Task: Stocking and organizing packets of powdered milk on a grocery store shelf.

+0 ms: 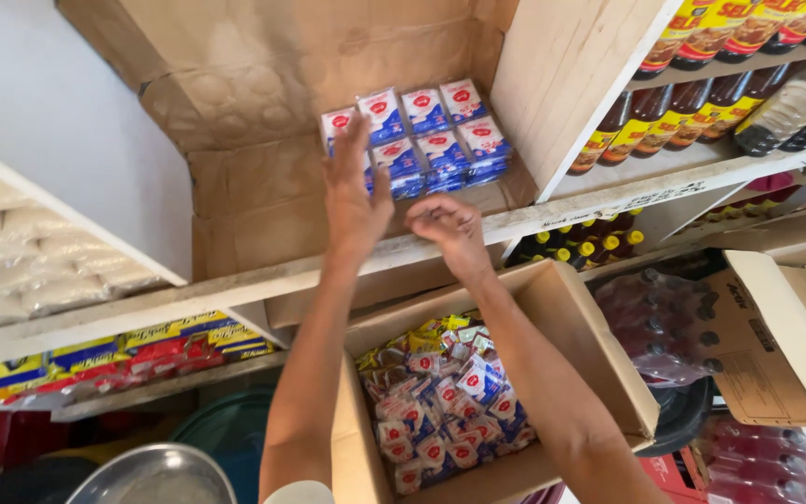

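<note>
A wooden shelf (571, 210) lined with flattened cardboard (263, 112) is carrying the stacked blue-and-white sachet packs (431, 135), which are sitting at the shelf's right end, close against an upright wooden divider (562, 84). To the left of the stack, bare cardboard is leaving open room. The left hand (354, 201) is reaching up with fingers spread flat, fingertips touching the stack's left packs and gripping nothing. The right hand (448, 229) is hovering at the shelf's front edge, fingers curled loosely inward; whether it is holding anything cannot be told. Below, an open cardboard box (608, 355) is holding more sachets (450, 411). Sauce bottles (692, 112) are filling the neighbouring shelves.
</note>
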